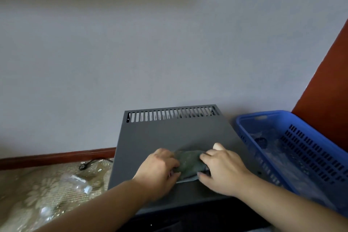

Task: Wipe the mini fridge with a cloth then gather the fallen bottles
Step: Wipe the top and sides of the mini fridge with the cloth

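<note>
Your left hand pinches the cloth's left end and your right hand its right end. It lies bunched crosswise near the fridge's front edge, with unwiped top beyond it. The bottles lie on the floor to the left, nearer your left hand.

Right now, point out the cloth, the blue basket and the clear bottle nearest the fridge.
cloth (188, 163): head view, its bunched middle.
blue basket (310, 158): head view, slotted right wall.
clear bottle (76, 181): head view, its transparent body.
</note>
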